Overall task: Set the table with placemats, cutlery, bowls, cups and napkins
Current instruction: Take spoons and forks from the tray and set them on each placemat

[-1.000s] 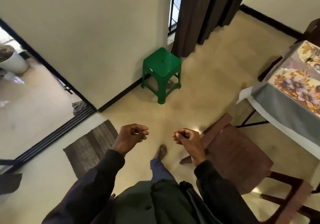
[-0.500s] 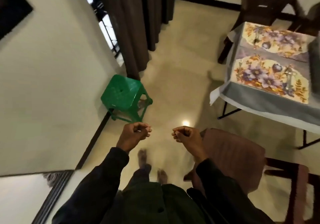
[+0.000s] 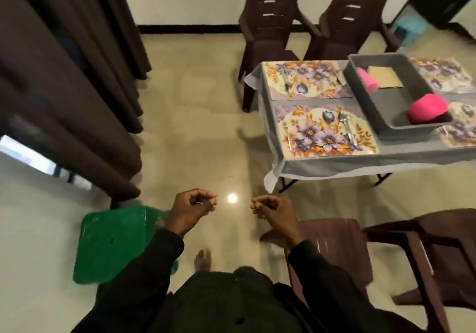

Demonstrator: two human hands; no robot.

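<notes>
Both hands are drawn narrow. The left hand (image 3: 193, 209) and right hand (image 3: 270, 210) are raised side by side over the floor, fingers curled in against the thumbs, with nothing visible in them, well apart from the grey tray (image 3: 407, 93) on the table (image 3: 334, 163).

The tray's long axis runs from the table's near edge toward the far one. Inside it, a pink cup (image 3: 367, 78) lies on its side at the far end, just beside a flat tan napkin (image 3: 385, 76). A pink bowl (image 3: 427, 111) sits upside down at the near end.

Left of the tray lie two flowered placemats, long axes along the table's length: the near placemat (image 3: 327, 131) and the far placemat (image 3: 306, 80). On the near one, a fork (image 3: 287, 134) at the end farthest from the tray and a spoon (image 3: 346, 126) closer to the tray both lie crosswise to the mat. The spoon's bowl points toward the far edge. Cutlery on the far mat is too blurred to tell. More placemats (image 3: 443, 74) show right of the tray.
</notes>
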